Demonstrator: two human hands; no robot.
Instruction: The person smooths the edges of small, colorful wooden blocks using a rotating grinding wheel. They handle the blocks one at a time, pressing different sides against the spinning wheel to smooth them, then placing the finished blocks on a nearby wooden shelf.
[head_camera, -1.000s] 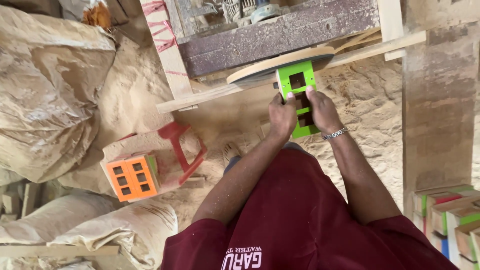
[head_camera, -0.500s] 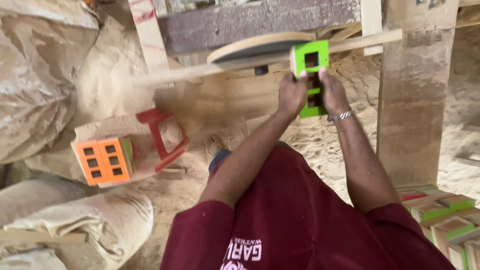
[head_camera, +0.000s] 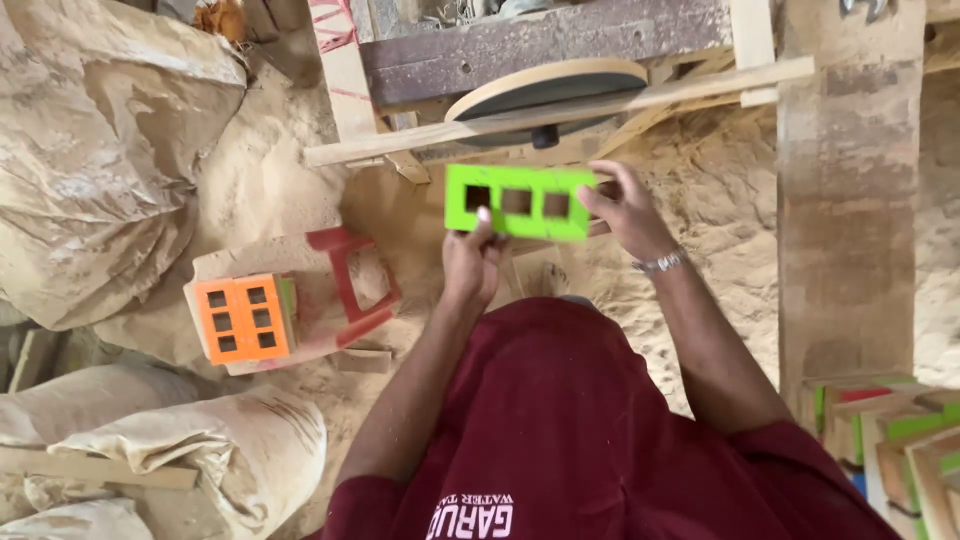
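Sawdust (head_camera: 270, 190) covered the ground all around the person, heaped in pale drifts. Both hands held a green block (head_camera: 520, 202) with three square holes, turned flat and lengthwise, in the air just near of a round sanding disc (head_camera: 545, 88) mounted on the wooden frame (head_camera: 560, 110) at the far side. The left hand (head_camera: 472, 262) was closed on the block's near left edge, one fingertip pressed on its green face beside a hole. The right hand (head_camera: 625, 208) gripped the block's right end, fingers curled over the far edge; a metal bracelet (head_camera: 660, 263) sat on that wrist. The block stood apart from the disc, not touching it.

To the left, on a dusty slab, lay an orange block (head_camera: 243, 318) with six square holes, just beside a red stool (head_camera: 355, 285) half sunk in sawdust. Filled sacks (head_camera: 90, 150) lay at the far left and near left. At the near right corner stood a stack of painted blocks (head_camera: 890, 440), green and red edges showing.
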